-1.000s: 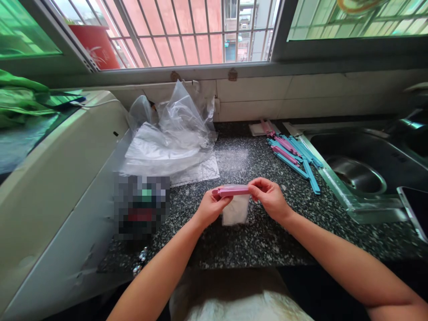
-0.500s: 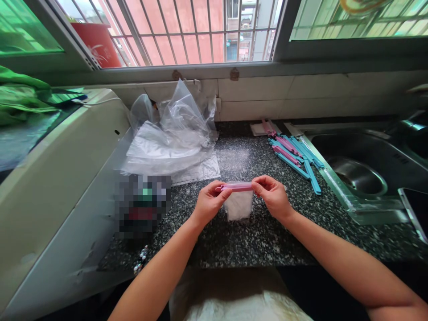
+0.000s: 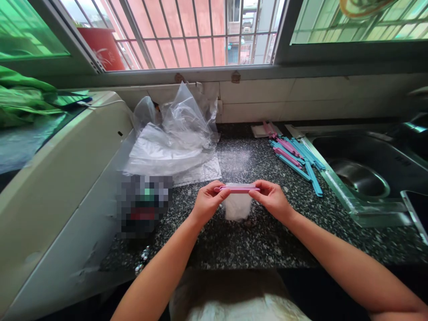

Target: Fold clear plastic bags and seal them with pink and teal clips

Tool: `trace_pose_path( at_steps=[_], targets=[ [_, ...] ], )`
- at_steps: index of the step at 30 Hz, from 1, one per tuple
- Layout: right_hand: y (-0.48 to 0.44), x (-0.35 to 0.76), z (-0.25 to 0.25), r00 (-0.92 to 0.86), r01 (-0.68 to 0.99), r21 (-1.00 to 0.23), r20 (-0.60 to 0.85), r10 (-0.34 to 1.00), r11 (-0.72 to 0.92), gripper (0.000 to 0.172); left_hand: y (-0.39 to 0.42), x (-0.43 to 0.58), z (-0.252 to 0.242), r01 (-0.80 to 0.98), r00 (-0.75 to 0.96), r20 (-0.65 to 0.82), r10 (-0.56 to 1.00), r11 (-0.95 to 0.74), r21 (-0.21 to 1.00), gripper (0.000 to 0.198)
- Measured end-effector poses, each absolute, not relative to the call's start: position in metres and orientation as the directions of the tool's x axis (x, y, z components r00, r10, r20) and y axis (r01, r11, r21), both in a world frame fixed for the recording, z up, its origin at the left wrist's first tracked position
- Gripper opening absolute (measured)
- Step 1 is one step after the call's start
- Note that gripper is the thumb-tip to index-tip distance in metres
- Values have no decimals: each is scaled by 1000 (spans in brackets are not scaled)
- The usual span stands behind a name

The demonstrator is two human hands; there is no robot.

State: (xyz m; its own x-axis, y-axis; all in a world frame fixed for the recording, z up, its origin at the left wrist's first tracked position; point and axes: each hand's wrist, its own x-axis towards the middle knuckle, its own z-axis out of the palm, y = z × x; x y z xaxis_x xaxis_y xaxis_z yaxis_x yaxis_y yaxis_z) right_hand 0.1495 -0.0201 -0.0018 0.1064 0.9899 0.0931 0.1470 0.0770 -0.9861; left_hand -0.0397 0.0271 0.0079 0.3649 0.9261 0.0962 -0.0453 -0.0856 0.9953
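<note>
I hold a pink sealing clip (image 3: pixel 237 189) level above the speckled dark counter (image 3: pixel 254 240). My left hand (image 3: pixel 206 203) pinches its left end and my right hand (image 3: pixel 273 199) pinches its right end. The clip sits across the top of a small clear bag (image 3: pixel 236 207) with white contents, which hangs below it between my hands. Both hands are closed on the clip.
Crumpled clear plastic bags (image 3: pixel 174 133) lie at the back left. Several blue and pink clips (image 3: pixel 294 156) lie beside a steel sink (image 3: pixel 361 174) on the right. A white appliance (image 3: pixel 56 178) stands on the left, a blurred-out object (image 3: pixel 143 205) beside it. A barred window runs along the back.
The clip has turned from showing its broad side to lying flatter and thinner across the bag top. My hands and the bag have shifted slightly to the right.
</note>
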Motion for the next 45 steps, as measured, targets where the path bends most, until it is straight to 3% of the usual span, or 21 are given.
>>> trace_pose_path(
  at_steps=[17,22,25,31,37,42,45],
  targets=[
    [-21,150,-5,79,259,-960,127,989,102,26,26,-38,9,-19,350,205,914,-212,977,34],
    [-22,152,-2,4,530,-801,330,944,278,22,27,-36,5,-66,354,119,928,-102,993,40],
    [-23,152,0,-51,590,-731,391,919,343,22,29,-36,0,-83,377,53,925,-24,996,41],
    [-21,154,0,149,430,-888,250,957,165,31,28,-35,-7,-7,565,-156,810,194,981,44],
    [-15,157,-5,244,369,-924,198,949,98,38,28,-32,-10,-39,544,-137,828,188,981,36],
    [-13,158,-12,214,500,-861,233,949,99,36,28,-30,-11,-26,470,-142,871,174,984,30],
    [-14,157,-17,141,726,-682,278,950,91,27,28,-28,-13,-31,397,-97,913,119,992,28]
  ],
)
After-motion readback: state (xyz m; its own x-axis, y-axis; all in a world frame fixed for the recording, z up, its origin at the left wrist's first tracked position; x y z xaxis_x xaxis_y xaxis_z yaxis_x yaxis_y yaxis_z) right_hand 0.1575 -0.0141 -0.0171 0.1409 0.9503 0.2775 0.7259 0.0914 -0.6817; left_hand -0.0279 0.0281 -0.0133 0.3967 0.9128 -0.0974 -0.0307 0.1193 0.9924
